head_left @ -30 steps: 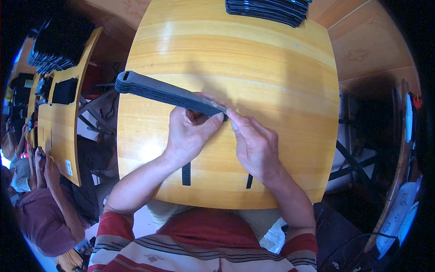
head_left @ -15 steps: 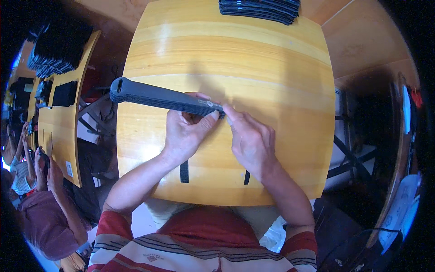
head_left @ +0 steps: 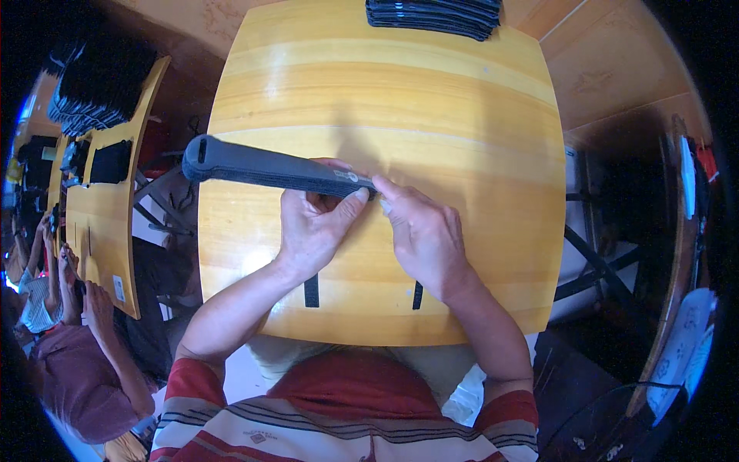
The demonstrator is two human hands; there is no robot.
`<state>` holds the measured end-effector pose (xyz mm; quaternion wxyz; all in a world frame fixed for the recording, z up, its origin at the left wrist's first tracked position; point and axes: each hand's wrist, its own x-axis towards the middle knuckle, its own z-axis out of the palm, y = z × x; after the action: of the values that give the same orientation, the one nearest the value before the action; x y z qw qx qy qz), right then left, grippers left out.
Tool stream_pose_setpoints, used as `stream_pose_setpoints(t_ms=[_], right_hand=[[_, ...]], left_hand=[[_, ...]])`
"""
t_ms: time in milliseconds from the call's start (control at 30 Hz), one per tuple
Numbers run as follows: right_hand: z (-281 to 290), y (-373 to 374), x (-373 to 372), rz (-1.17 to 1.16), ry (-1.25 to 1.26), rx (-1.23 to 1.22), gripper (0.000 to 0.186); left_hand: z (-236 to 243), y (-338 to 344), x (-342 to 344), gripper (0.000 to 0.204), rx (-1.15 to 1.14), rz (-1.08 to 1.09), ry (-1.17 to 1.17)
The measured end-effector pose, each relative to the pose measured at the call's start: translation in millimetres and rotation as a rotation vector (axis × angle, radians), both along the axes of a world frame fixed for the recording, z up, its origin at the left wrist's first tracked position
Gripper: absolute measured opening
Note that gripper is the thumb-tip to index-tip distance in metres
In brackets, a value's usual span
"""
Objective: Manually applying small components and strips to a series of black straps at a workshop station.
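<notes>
A thick stack of long dark grey straps (head_left: 254,164) is held above the wooden table, its rounded, slotted end pointing left. My left hand (head_left: 317,231) is closed around the stack near its right end, thumb on the near side and fingers behind it. At that same end, beside a small pale mark on the top strap, the closed fingers of my right hand (head_left: 428,235) pinch the strap tips. Exactly how many layers the right fingers grip is hidden.
Two short black strips (head_left: 311,291) (head_left: 417,295) lie near the front edge of the table (head_left: 477,254). A pile of folded black items (head_left: 435,17) sits at the far edge. To the left, people work at another table (head_left: 108,223) bearing black stacks (head_left: 100,85).
The view has shifted slightly. Both hands keep their grip on the strap stack, with hardly any movement. At the left table, a co-worker's hands have moved a little.
</notes>
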<state>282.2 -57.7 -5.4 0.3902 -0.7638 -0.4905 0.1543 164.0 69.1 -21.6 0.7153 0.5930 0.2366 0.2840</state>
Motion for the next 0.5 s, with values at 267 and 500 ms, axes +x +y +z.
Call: stream_pose_setpoints(t_ms=[267, 500], right_hand=[[1, -6, 9, 0.065, -0.092, 0.047, 0.035], [-3, -9, 11, 0.08, -0.137, 0.144, 0.039]], left_hand=[[3, 12, -3, 0.031, -0.115, -0.115, 0.032], [2, 21, -3, 0.026, -0.21, -0.238, -0.025]])
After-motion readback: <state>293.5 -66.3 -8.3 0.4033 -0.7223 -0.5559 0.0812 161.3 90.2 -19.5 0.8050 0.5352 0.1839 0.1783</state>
